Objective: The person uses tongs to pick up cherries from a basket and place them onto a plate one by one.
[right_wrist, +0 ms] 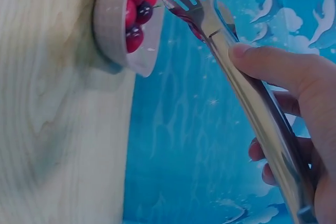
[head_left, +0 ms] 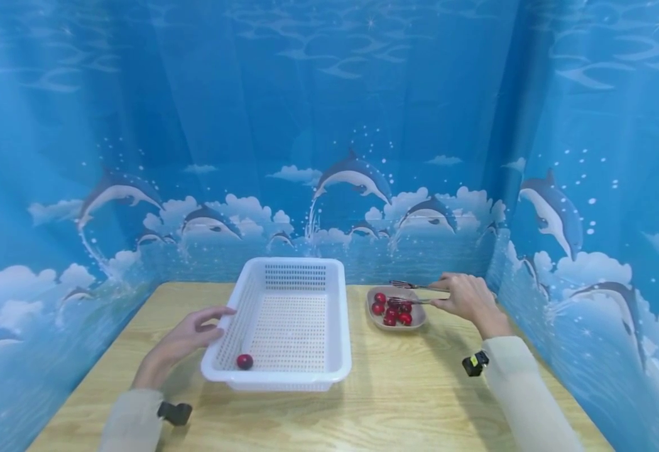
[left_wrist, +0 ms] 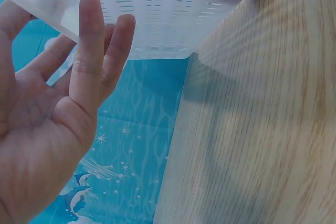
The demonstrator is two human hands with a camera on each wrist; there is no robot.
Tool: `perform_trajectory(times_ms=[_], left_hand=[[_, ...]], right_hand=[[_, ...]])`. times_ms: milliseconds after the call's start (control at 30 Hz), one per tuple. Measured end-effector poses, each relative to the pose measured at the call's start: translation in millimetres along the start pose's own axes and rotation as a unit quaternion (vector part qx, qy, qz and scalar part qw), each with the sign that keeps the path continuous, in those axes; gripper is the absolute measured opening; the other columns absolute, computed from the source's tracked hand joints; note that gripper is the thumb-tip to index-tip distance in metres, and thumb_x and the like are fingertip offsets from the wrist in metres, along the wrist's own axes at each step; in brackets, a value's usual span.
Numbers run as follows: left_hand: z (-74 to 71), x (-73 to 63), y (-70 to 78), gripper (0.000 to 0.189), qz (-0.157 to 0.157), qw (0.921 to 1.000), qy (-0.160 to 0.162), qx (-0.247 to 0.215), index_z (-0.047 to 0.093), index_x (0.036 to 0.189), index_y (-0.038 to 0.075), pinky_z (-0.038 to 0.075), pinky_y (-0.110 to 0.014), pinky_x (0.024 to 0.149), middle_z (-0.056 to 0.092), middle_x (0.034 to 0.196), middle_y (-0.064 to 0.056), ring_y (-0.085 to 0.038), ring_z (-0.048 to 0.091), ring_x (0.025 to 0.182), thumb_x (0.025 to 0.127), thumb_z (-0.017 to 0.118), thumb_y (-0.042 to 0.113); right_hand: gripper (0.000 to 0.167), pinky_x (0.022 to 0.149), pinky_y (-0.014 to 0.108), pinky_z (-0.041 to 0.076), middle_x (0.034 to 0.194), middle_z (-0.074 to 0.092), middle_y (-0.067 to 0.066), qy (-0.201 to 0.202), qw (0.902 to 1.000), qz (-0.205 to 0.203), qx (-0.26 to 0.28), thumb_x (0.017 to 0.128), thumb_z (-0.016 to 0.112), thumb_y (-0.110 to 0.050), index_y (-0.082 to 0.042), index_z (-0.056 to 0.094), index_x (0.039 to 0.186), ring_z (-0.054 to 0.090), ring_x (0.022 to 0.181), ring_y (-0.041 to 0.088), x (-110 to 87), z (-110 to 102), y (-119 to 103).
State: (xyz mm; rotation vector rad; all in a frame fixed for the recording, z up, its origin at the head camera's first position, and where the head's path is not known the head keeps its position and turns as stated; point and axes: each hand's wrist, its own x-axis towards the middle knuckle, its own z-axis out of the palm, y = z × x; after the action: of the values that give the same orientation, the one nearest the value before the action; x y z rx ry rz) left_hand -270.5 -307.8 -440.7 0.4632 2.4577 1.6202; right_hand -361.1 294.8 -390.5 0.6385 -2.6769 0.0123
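My right hand (head_left: 465, 295) holds metal tongs (right_wrist: 231, 66) with slotted heads. In the head view the tong heads are spread apart over a small pale bowl (head_left: 414, 325) of several red cherries (head_left: 391, 312). A bit of red shows behind the near tong head in the right wrist view; I cannot tell whether the tongs hold it. My left hand (head_left: 190, 336) grips the left rim of a white perforated plastic basket (head_left: 337, 314), its fingers partly hidden by the rim in the left wrist view. One cherry (head_left: 244, 361) lies in the basket's near left corner.
Basket and bowl stand side by side on a light wood-grain table (head_left: 408, 402), the bowl to the right near the back edge. A blue curtain with dolphins (head_left: 352, 179) hangs close behind the table and along both sides.
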Motion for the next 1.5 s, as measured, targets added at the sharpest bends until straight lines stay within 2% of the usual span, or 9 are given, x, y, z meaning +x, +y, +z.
perform_trajectory(times_ms=[133, 367, 600, 700, 800, 933, 1167, 1300, 1500], left_hand=[[-1.1, -0.8, 0.2, 0.053, 0.015, 0.9998, -0.007, -0.007, 0.044, 0.152, 0.001, 0.060, -0.048, 0.099, 0.038, 0.159, -0.033, -0.038, 0.064, 0.128, 0.104, 0.058, 0.019], [-0.7, -0.6, 0.3, 0.052, 0.001, 0.9997, -0.011, -0.022, 0.044, 0.152, 0.004, 0.060, -0.044, 0.099, 0.038, 0.159, -0.031, -0.020, 0.069, 0.122, 0.104, 0.057, 0.019], [-0.2, -1.3, 1.5, 0.055, 0.009, 0.9997, -0.012, -0.019, 0.042, 0.153, 0.000, 0.060, -0.049, 0.099, 0.036, 0.160, -0.034, -0.046, 0.060, 0.131, 0.104, 0.058, 0.018], [0.0, -1.6, 1.3, 0.055, 0.008, 0.9997, -0.010, -0.020, 0.042, 0.153, 0.001, 0.060, -0.049, 0.099, 0.036, 0.160, -0.033, -0.048, 0.059, 0.131, 0.103, 0.059, 0.018], [-0.2, -1.5, 2.0, 0.055, 0.010, 0.9998, -0.008, -0.016, 0.043, 0.153, 0.001, 0.060, -0.050, 0.100, 0.036, 0.160, -0.033, -0.047, 0.059, 0.131, 0.103, 0.059, 0.019], [0.2, -1.2, 2.1, 0.055, 0.012, 0.9999, -0.005, -0.005, 0.043, 0.152, 0.001, 0.060, -0.052, 0.100, 0.035, 0.160, -0.033, -0.047, 0.060, 0.130, 0.103, 0.059, 0.019], [1.9, -0.4, -0.4, 0.054, -0.007, 0.9999, 0.005, -0.006, 0.045, 0.152, 0.003, 0.060, -0.051, 0.100, 0.033, 0.163, -0.030, -0.047, 0.058, 0.133, 0.103, 0.061, 0.021], [1.2, -0.3, -0.2, 0.055, 0.007, 1.0000, 0.001, -0.006, 0.044, 0.151, 0.000, 0.060, -0.053, 0.099, 0.029, 0.163, -0.033, -0.053, 0.055, 0.134, 0.103, 0.060, 0.019], [0.1, -0.1, 0.6, 0.054, 0.012, 0.9999, 0.000, -0.010, 0.045, 0.151, 0.000, 0.060, -0.053, 0.099, 0.030, 0.162, -0.034, -0.053, 0.055, 0.133, 0.103, 0.060, 0.019]], right_hand=[[0.041, 0.039, 0.023, 0.019, 0.119, 0.076, 0.013, 0.023, 0.9997, -0.007, 0.006, 0.083, 0.084, -0.042, -0.019, 0.080, 0.117, 0.044, 0.046, 0.007, 3.5, -7, -7], [0.041, 0.042, 0.022, 0.011, 0.111, 0.077, 0.006, 0.096, 0.9939, -0.049, 0.023, 0.081, 0.087, -0.040, -0.022, 0.080, 0.118, 0.029, 0.042, 0.005, 15.2, -17, -32], [0.043, 0.042, 0.018, 0.013, 0.108, 0.077, 0.002, 0.145, 0.9826, -0.110, 0.034, 0.080, 0.088, -0.040, -0.025, 0.079, 0.119, 0.028, 0.046, 0.000, 29.2, -31, -67], [0.044, 0.043, 0.017, 0.013, 0.108, 0.078, 0.002, 0.159, 0.9765, -0.139, 0.043, 0.079, 0.088, -0.041, -0.025, 0.079, 0.119, 0.036, 0.047, 0.001, 36.0, -37, -83], [0.043, 0.043, 0.015, 0.015, 0.108, 0.078, 0.003, 0.169, 0.9696, -0.168, 0.055, 0.079, 0.088, -0.042, -0.023, 0.079, 0.117, 0.056, 0.053, 0.007, 42.0, -43, -98], [0.042, 0.043, 0.014, 0.016, 0.109, 0.078, 0.003, 0.159, 0.9655, -0.191, 0.077, 0.079, 0.089, -0.038, -0.021, 0.079, 0.116, 0.071, 0.067, 0.014, 48.5, -48, -118], [0.040, 0.041, 0.013, 0.022, 0.108, 0.078, 0.002, 0.135, 0.9652, -0.210, 0.077, 0.079, 0.089, -0.035, -0.021, 0.080, 0.115, 0.070, 0.066, 0.012, 57.5, -50, -146], [0.037, 0.041, 0.012, 0.025, 0.108, 0.078, -0.002, 0.114, 0.9657, -0.223, 0.069, 0.083, 0.086, -0.038, -0.023, 0.080, 0.117, 0.070, 0.068, 0.008, 61.7, -50, -159], [0.038, 0.042, 0.011, 0.026, 0.111, 0.078, -0.004, 0.089, 0.9632, -0.246, 0.062, 0.083, 0.086, -0.040, -0.026, 0.079, 0.117, 0.070, 0.071, 0.007, 68.5, -50, -175]])
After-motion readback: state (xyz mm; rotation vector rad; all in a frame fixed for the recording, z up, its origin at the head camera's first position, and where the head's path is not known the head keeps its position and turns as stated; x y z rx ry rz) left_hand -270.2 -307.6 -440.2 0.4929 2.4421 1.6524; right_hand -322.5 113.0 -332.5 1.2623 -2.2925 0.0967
